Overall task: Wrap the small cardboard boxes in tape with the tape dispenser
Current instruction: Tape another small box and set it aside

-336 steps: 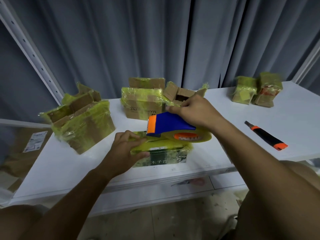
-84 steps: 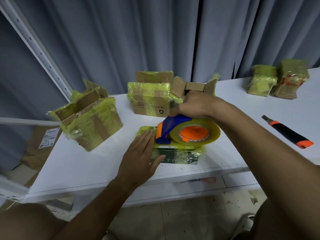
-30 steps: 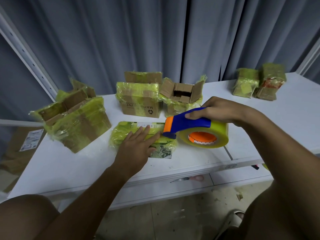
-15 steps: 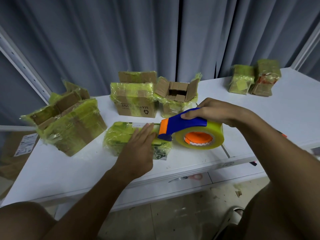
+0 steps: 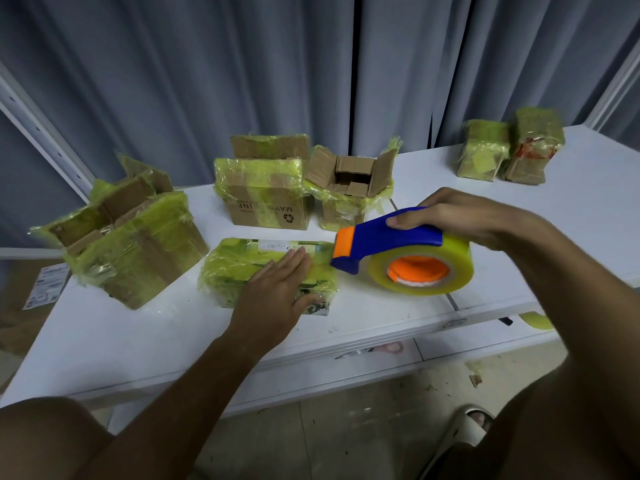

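Note:
A small flat box (image 5: 235,268) wrapped in yellowish tape lies on the white table (image 5: 121,334) near its front edge. My left hand (image 5: 277,292) presses flat on the box's top, fingers straight. My right hand (image 5: 460,216) grips the blue handle of the tape dispenser (image 5: 398,251), which carries a big clear-yellow roll with an orange core. The dispenser's orange nose sits at the box's right end, at about the height of its top edge.
Taped cardboard boxes stand behind: a large one (image 5: 131,230) at left, a printed one (image 5: 266,195) and an open-topped one (image 5: 349,188) in the middle, two small wrapped ones (image 5: 509,150) at far right. Grey curtains hang behind. The floor and a sandalled foot (image 5: 467,431) lie below.
The dispenser has shifted slightly right off the box's right end. My left hand stays flat on the box.

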Tool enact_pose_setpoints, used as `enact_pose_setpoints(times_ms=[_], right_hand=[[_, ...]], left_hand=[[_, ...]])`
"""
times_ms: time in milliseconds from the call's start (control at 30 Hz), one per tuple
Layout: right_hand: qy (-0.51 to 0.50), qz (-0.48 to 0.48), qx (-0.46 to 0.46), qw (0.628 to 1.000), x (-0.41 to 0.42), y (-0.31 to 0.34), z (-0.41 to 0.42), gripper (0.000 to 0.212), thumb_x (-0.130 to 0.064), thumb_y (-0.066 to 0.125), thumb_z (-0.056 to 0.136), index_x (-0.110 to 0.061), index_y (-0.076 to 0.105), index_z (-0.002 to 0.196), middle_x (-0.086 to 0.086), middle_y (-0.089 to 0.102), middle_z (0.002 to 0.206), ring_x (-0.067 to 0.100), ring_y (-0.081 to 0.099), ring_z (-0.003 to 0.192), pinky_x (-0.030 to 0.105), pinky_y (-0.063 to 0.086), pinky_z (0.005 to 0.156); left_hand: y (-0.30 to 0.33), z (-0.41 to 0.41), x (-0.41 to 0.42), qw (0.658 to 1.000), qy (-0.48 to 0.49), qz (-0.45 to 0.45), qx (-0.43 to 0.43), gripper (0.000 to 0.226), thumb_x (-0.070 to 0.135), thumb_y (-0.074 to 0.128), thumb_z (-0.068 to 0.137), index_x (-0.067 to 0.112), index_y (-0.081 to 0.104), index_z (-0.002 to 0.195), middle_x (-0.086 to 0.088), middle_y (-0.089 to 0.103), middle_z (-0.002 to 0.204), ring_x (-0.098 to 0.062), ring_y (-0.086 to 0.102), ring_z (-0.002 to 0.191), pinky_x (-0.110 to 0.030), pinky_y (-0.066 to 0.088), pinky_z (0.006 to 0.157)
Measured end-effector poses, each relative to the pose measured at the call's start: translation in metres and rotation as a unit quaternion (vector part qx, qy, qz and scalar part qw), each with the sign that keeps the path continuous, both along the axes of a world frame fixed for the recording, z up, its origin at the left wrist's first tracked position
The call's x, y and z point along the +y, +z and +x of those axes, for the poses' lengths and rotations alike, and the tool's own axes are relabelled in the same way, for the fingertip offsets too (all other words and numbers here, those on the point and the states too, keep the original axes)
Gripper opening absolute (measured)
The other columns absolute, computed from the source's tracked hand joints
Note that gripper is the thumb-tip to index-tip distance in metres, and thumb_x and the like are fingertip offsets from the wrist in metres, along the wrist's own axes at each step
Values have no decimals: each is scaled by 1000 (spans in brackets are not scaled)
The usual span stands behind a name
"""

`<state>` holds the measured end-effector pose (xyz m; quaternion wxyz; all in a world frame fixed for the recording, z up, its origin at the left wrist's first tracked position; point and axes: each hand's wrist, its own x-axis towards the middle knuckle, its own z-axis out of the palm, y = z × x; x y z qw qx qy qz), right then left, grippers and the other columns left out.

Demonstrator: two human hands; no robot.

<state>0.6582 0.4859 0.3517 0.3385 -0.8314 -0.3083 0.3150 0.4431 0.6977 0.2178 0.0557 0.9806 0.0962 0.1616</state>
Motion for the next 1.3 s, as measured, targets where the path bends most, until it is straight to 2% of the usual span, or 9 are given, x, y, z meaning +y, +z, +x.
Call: enact_pose_setpoints(times_ms=[200, 367, 567, 700, 833, 967, 1167, 1200, 1300], right_hand=[[-4, -26, -36, 999, -11, -8, -2, 54, -59, 76, 77, -5, 73, 78, 7, 74, 72, 18, 64, 64, 31, 46, 67], [2, -29, -48, 998, -8, -10, -6, 48, -57, 74, 82, -9, 73, 75, 7, 71, 70, 14, 62, 61, 27, 45, 63], [1, -36, -56, 998, -9, -16, -8, 48, -57, 73, 82, -12, 66, 67, 1, 64, 61, 13, 57, 59, 26, 41, 63], [-4, -23, -35, 999, -18, -14, -2, 66, -63, 76, 76, 1, 74, 91, 16, 74, 87, 30, 67, 74, 33, 46, 72], [4, -16, 3, 1000, -32, -8, 5, 78, -74, 81, 59, -6, 78, 97, 12, 78, 91, 34, 73, 94, 38, 53, 81], [-1, -25, -3, 1000, -39, -7, 5, 75, -75, 73, 57, -10, 79, 94, 8, 78, 88, 31, 74, 91, 38, 54, 82], [-2, -76, -69, 995, -19, -15, -20, 50, -58, 73, 82, -12, 66, 65, 0, 62, 57, 14, 57, 58, 28, 40, 62], [2, -82, -81, 993, -14, -17, -25, 49, -58, 74, 82, -13, 64, 64, -3, 62, 57, 13, 57, 58, 28, 41, 62], [17, -99, -131, 986, 5, -27, -37, 48, -63, 71, 80, -15, 67, 81, -1, 65, 85, 14, 64, 80, 31, 48, 68]], left_hand=[[2, 2, -4, 1000, -1, 23, 14, 70, 54, 34, 93, 11, 39, 149, -8, 40, 154, -22, 34, 144, -44, 30, 116], [7, 7, -19, 997, 16, 40, 61, 79, 69, 36, 88, 38, 10, 156, -15, 34, 155, -33, 28, 145, -55, 31, 113], [1, 15, -19, 995, -18, 90, 44, 65, 49, 35, 97, 16, 31, 153, -6, 27, 160, -33, 24, 147, -59, 30, 112], [-5, 19, -15, 995, -64, 67, 37, 65, 43, 31, 99, 5, 32, 151, -11, 30, 158, -23, 26, 147, -48, 33, 115], [-4, 17, -16, 996, -60, 55, 30, 64, 42, 30, 98, 6, 31, 151, -10, 29, 158, -24, 29, 146, -46, 32, 115], [-1, 18, -16, 997, -59, 48, 35, 65, 43, 30, 98, 6, 30, 152, -10, 28, 159, -23, 27, 147, -45, 29, 117], [0, 18, -18, 997, -54, 29, 45, 65, 37, 43, 98, 10, 26, 154, -8, 24, 161, -23, 23, 148, -44, 26, 119], [1, 18, -18, 997, -56, 26, 46, 65, 35, 45, 97, 10, 26, 154, -8, 24, 161, -23, 23, 148, -45, 27, 118], [3, 16, -19, 996, -65, 13, 53, 68, 28, 51, 95, 11, 24, 154, -8, 22, 161, -23, 22, 149, -47, 27, 118]])
